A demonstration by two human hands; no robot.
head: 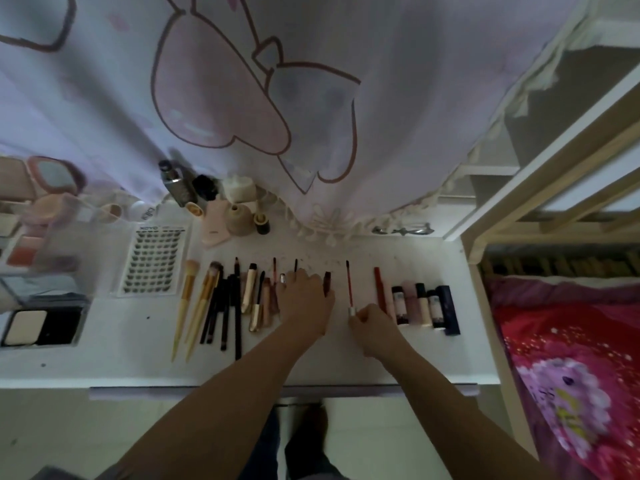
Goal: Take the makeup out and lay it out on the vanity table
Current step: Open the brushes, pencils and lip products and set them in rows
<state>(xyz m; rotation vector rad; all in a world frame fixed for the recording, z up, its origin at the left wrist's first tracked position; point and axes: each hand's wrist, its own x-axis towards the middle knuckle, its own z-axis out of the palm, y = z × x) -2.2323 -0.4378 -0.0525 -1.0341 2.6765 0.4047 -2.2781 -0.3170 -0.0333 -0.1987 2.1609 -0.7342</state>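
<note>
Task looked mostly done, judging by the layout. The white vanity table already carried a neat row: gold-handled powder brushes, thin black-handled brushes, gold-capped tubes, then on the right a cluster of small upright-capped lip tubes and bottles, lying side by side.

Right hand pinched the silver end of a slim red lip wand, which lay on the table in the gap between the two groups. Left hand rested palm-down on the row with fingers spread and relaxed; it touched a dark red lipstick, and whether it actually gripped anything I could not tell. A red lip pencil lay just beside the right hand.

No bag or pouch in view, so what was left to unpack was unclear. Probably only spacing and straightening.

Around: a sheet of false lashes left of the brushes, a clear acrylic organiser with compacts at far left, bottles and jars along the back under a hanging white printed curtain. Curtain fringe overlapped the back edge. The tight spacing risked knocking neighbouring items.
</note>
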